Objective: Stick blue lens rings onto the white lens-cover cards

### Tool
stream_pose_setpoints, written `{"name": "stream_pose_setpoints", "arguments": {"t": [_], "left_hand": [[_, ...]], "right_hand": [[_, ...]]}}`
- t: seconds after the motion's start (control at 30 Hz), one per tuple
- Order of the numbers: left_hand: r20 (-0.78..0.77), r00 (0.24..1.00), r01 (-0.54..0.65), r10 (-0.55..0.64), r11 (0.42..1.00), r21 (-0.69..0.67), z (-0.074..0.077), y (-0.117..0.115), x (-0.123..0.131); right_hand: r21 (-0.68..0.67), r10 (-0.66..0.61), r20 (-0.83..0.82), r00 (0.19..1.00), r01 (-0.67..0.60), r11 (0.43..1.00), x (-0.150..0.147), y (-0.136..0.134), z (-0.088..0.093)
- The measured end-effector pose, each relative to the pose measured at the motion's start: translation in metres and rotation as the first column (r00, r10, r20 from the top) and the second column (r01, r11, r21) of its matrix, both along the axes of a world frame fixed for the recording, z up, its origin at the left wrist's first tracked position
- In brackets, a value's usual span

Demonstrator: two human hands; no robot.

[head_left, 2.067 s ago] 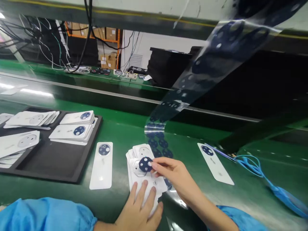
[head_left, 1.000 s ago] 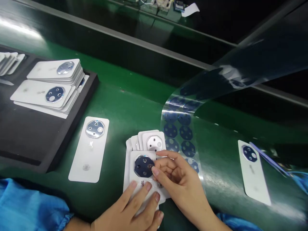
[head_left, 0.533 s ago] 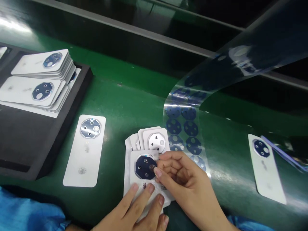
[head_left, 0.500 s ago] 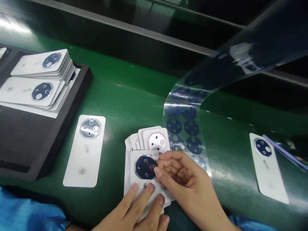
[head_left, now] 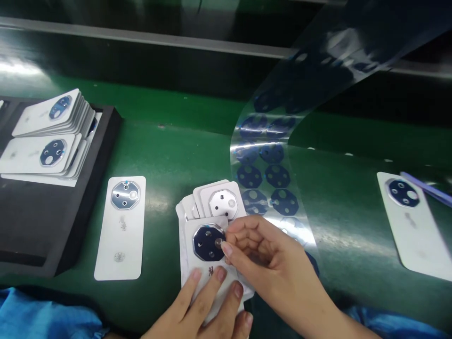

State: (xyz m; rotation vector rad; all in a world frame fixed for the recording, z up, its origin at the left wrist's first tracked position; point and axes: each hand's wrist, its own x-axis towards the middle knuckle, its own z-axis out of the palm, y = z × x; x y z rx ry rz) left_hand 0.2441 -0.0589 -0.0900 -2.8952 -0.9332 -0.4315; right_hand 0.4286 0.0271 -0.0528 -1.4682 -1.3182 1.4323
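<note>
Dark blue sticker (head_left: 205, 246) now flat, or very nearly, inside the silver rim (head_left: 193, 241) on the top panel (head_left: 191, 269), no longer pinched and tilted across it as a couple of seconds earlier; barely shifted over the last half-second, apart from the swing of the view; by judgement, placing mostly done, with only the right-hand edge in doubt; at that edge, thumb (head_left: 231, 253) and forefinger (head_left: 238, 225) of the right hand (head_left: 271, 268) nearly meeting, other fingers curled in behind; cannot tell whether gripping the edge, pressing it or only touching; left hand (head_left: 208, 310) laid over the lower part of the same panel, fingers a little apart, nothing pinched, apparently steadying the pile (head_left: 198, 195). Hard to make out: a bit of the sticker's edge, lost behind the thumb tip; the panel's lower half, under the left hand; the count of panels in the pile, fanned out with one pale disc (head_left: 223, 205) showing above; part of the clear film (head_left: 231, 160) with its dark stickers (head_left: 278, 175), hidden behind the right hand, its far end fading into glare and shadow; cut off at the sides, the right-hand panel (head_left: 411, 230), the lavender strip (head_left: 429, 188) beside it and the black tray (head_left: 100, 146).
</note>
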Motion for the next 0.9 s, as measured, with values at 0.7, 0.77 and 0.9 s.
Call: {"name": "stream_pose_setpoints", "arguments": {"t": [0.7,0.77,0.9], "left_hand": [[0.023,0.999,0.024,-0.024,1.000,0.002,0.001,0.002,-0.001],[0.028,0.999,0.023,-0.022,1.000,-0.004,0.001,0.002,0.000],[0.045,0.999,0.029,-0.029,1.000,-0.009,0.001,0.003,0.000]], "right_hand": [[-0.019,0.025,0.078,0.997,-0.023,1.000,-0.004,0.007,0.011],[-0.018,0.026,0.079,0.996,-0.025,1.000,-0.004,0.007,0.011],[-0.010,0.053,0.097,0.994,-0.052,0.999,-0.003,0.006,0.010]]}}
